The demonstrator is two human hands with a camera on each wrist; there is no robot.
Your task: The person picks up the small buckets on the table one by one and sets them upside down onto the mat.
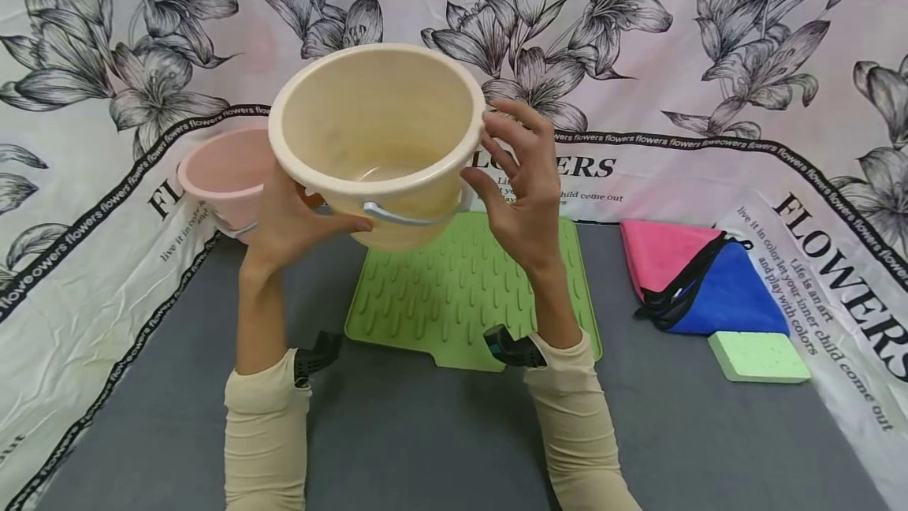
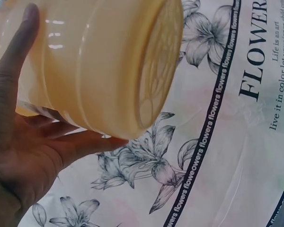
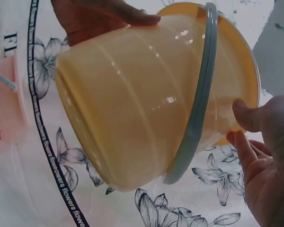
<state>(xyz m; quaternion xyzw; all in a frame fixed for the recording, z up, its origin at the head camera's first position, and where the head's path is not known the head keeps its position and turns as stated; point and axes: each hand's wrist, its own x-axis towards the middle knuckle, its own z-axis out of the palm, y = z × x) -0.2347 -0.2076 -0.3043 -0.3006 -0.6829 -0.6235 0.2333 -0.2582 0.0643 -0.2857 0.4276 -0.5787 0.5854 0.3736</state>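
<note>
Head view: saw cream bucket [image 1: 376,128] up in the air, clear of grey table [image 1: 426,436], hiding back-left corner of green mat [image 1: 461,298], mouth tilted toward camera, grey handle [image 1: 406,218] against its wall. Saw left hand [image 1: 287,219] gripping bucket's left side, thumb on front wall, fingers opposite per left wrist view. Found right hand [image 1: 525,195] at bucket's right rim, fingers bent; couldn't tell, even from right wrist view, if pinching or just touching. Spotted pink bucket [image 1: 227,168] partly behind left hand; pink and blue fabric [image 1: 738,290] beside pale green sponge [image 1: 759,357], off to right.
</note>
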